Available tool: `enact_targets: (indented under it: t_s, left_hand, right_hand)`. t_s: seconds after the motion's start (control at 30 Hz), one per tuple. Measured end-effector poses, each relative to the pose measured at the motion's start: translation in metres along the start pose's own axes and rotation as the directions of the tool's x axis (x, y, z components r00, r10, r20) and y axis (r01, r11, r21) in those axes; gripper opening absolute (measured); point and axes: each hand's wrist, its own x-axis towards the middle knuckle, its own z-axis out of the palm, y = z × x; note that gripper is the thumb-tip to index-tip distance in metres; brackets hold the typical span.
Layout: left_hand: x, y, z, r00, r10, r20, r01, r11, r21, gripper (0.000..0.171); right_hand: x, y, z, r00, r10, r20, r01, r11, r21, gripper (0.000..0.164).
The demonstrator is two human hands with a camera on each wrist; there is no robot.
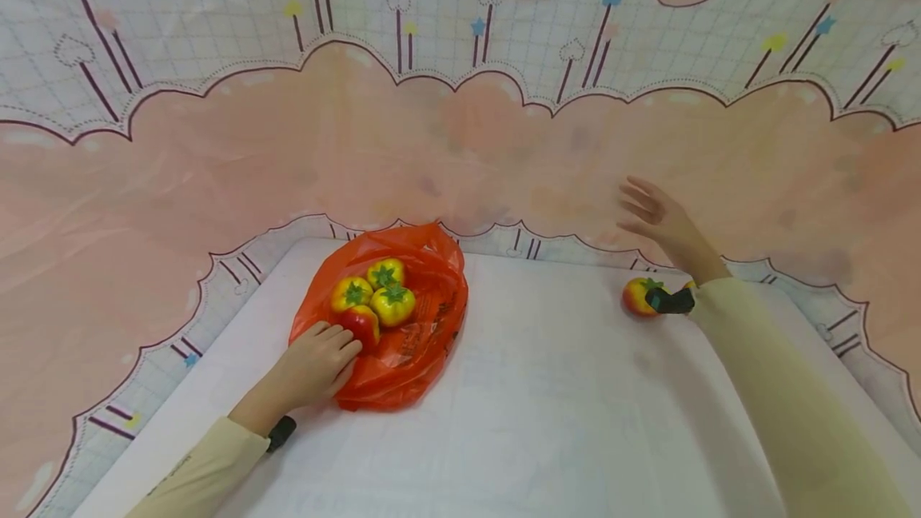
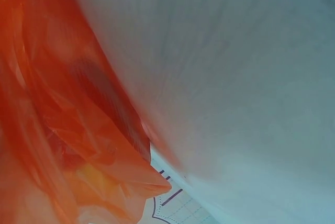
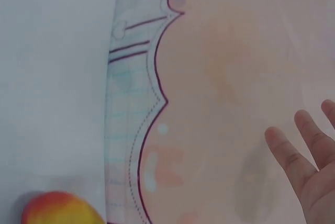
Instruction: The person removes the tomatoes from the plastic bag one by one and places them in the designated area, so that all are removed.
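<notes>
An orange plastic bag (image 1: pixel 424 358) lies spread on the white table at the left. Three yellow fruits (image 1: pixel 393 306) with green star-shaped tops sit on it, beside a red-and-yellow fruit (image 1: pixel 363 324). My left hand (image 1: pixel 312 362) reaches over the bag's near-left edge, its fingers curled against that red-and-yellow fruit; the fingertips are partly hidden. Crinkled bag film (image 2: pixel 94 130) fills the left of the left wrist view. My right hand (image 1: pixel 658 218) is raised above the table's far right, holding nothing, with fingers spread (image 3: pixel 293 156).
Another red-and-yellow fruit (image 1: pixel 637 298) rests near the far right edge, below the right wrist. A sliver of yellow shows behind the dark wrist camera (image 1: pixel 669 300). A cloth with pink clouds (image 1: pixel 504 150) hangs behind the table (image 1: pixel 561 390) and surrounds its sides.
</notes>
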Motion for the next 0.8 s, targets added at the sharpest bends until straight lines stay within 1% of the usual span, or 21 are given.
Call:
enact_targets:
  t_s: [0.1,0.3,0.5,0.63,0.8]
  left_hand:
    - [0.000,0.000,-0.001,1.000,-0.001,0.001,0.001,1.000,0.000,0.022]
    - [0.001,0.000,-0.002,1.000,0.006,-0.007,-0.006,1.000,-0.002,0.022]
    - [0.002,0.001,-0.001,1.000,0.007,-0.004,-0.007,1.000,-0.004,0.023]
    - [0.002,0.001,0.001,1.000,0.012,-0.005,-0.012,1.000,-0.004,0.022]
    - [0.003,-0.001,0.002,1.000,0.022,-0.015,-0.022,1.000,0.001,0.023]
  right_hand:
    - [0.007,-0.004,0.009,0.999,-0.030,0.015,0.029,0.999,0.024,0.072]
    - [0.018,-0.011,0.027,0.997,-0.052,0.048,0.050,0.998,0.030,0.073]
    - [0.029,-0.014,0.046,0.996,-0.050,0.075,0.051,0.999,-0.014,0.075]
    - [0.036,-0.015,0.058,0.992,-0.070,0.104,0.070,0.998,0.012,0.077]
    - [0.041,-0.020,0.074,0.988,-0.071,0.139,0.065,0.997,0.047,0.075]
